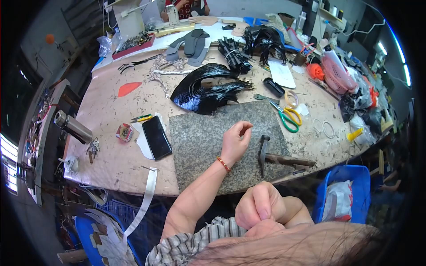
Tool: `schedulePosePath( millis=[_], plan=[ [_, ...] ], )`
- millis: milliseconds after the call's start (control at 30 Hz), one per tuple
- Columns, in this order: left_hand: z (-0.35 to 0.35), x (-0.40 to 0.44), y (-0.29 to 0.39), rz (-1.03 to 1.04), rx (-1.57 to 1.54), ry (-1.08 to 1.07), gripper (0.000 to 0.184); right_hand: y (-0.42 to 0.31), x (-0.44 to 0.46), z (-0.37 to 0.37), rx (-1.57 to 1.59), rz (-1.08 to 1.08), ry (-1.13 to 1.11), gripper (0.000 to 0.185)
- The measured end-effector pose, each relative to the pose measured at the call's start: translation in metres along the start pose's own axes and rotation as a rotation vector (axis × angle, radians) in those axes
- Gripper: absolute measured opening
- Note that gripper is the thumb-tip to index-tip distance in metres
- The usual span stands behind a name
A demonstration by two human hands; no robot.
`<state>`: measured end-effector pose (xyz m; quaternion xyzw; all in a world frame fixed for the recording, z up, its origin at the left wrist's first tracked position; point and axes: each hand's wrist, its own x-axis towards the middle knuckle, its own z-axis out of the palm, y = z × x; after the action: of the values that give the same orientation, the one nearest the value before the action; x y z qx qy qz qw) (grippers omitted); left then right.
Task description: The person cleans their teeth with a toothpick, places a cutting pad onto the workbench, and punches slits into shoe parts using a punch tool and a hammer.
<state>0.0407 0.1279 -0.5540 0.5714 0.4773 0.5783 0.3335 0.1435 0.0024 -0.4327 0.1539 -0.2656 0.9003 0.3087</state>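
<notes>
Left hand: the left hand (237, 138), red beaded bracelet (223, 163) at the wrist, is above the stone slab (208, 146); fingers curled, thumb and forefinger drawn together at the tips. Whether anything thin is pinched there, cannot tell.
Right hand: the right hand (259, 206) is raised close to the wearer's head, in front of the bench edge; fingers folded together, thumb against them. No held item can be made out.
Slab: flat on the worktable (106, 153), at its near side.
Hammer: the hammer (288, 160) lies to the right of the left hand, head on the slab, wooden handle reaching past its right edge.
Black glossy piece: the black glossy piece (195, 95) is at the slab's far edge, curved, with loose strips on its right side.
Scissors: the scissors (290, 117), green and yellow handled, open, near the slab's far right corner; tape roll (291, 99) just beyond.
Phone: the phone (156, 137) rests on a white sheet (144, 144), left of the slab.
Far side: bundled black strips (234, 55) and grey cut pieces (195, 46).
Floor, right: blue bin (363, 190) containing a white bag (338, 199).
Other person: partly visible across the table, in a red and dark top (188, 9).
</notes>
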Motion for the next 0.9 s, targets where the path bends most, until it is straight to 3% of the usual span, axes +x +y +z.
schedulePosePath(
  millis=[500,900],
  plan=[
    [0.0003,-0.0006,0.0005,-0.039,-0.014,-0.015,0.012,0.0031,0.0017,0.0007,0.006,-0.044,0.042,0.011],
    [0.0014,0.0001,-0.0052,-0.006,0.001,-0.012,0.011,0.0013,0.0005,-0.0004,0.042,0.096,0.025,0.016]
  ],
)
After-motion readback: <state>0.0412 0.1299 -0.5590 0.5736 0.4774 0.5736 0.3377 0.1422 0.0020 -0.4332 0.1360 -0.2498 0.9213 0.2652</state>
